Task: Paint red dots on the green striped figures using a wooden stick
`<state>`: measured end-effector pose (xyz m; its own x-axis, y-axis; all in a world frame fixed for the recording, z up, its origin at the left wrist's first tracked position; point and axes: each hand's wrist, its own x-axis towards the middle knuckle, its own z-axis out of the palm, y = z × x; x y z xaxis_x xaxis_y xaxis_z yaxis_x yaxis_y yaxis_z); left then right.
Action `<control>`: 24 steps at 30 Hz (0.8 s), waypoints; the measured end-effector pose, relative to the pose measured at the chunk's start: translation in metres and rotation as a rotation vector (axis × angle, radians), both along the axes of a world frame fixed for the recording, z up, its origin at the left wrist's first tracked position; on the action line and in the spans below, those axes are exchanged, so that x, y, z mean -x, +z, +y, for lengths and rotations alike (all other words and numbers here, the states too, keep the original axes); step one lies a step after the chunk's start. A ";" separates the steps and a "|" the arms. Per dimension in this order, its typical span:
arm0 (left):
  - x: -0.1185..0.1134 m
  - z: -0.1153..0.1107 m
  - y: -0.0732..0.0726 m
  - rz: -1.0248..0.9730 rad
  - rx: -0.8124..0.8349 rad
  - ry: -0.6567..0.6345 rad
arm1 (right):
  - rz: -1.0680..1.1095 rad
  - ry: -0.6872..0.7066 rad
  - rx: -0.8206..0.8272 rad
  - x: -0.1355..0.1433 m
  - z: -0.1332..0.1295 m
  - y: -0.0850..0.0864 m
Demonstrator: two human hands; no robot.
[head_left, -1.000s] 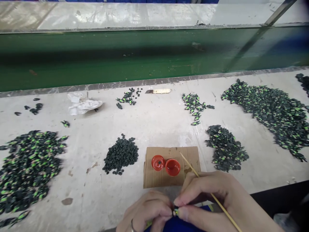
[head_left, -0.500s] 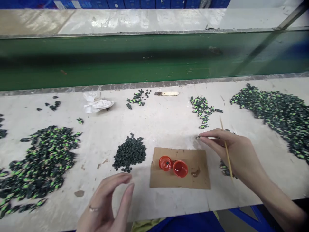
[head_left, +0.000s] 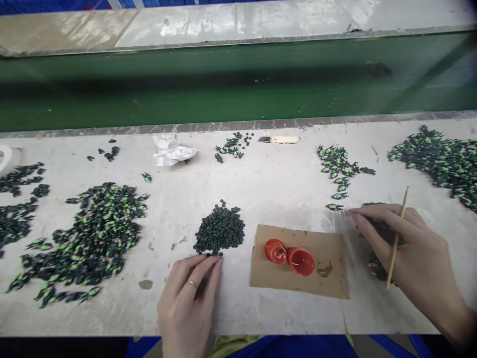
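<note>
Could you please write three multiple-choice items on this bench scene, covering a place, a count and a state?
1. Where do the left hand's fingertips rest?
A. at the near edge of the plain dark pile
B. on the white rag
C. on the knife

2. How many red caps sit on the cardboard?
A. one
B. two
C. four

3. What does the right hand hold?
A. nothing
B. a thin wooden stick
C. a red cap

Answers: 1 A, the fingertips meet the pile's near edge. 2 B, two caps lie side by side. 3 B, the stick runs across its fingers.
</note>
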<state>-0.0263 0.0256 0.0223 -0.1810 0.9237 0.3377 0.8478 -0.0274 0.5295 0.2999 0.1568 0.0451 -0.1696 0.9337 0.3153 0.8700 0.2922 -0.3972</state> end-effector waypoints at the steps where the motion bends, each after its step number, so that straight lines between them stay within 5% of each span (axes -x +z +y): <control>1: 0.001 0.000 0.001 0.001 -0.001 -0.022 | 0.015 -0.006 0.011 -0.001 -0.002 0.000; 10: 0.009 -0.021 0.006 -0.034 0.152 0.063 | 0.100 -0.060 0.021 -0.007 -0.012 0.002; 24: 0.018 -0.010 0.008 0.076 0.183 -0.120 | 0.119 -0.059 0.039 -0.005 -0.020 0.001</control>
<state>-0.0443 0.0157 0.0299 -0.0470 0.9842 0.1708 0.8819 -0.0394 0.4698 0.3044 0.1365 0.0461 -0.0773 0.9531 0.2927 0.8311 0.2238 -0.5092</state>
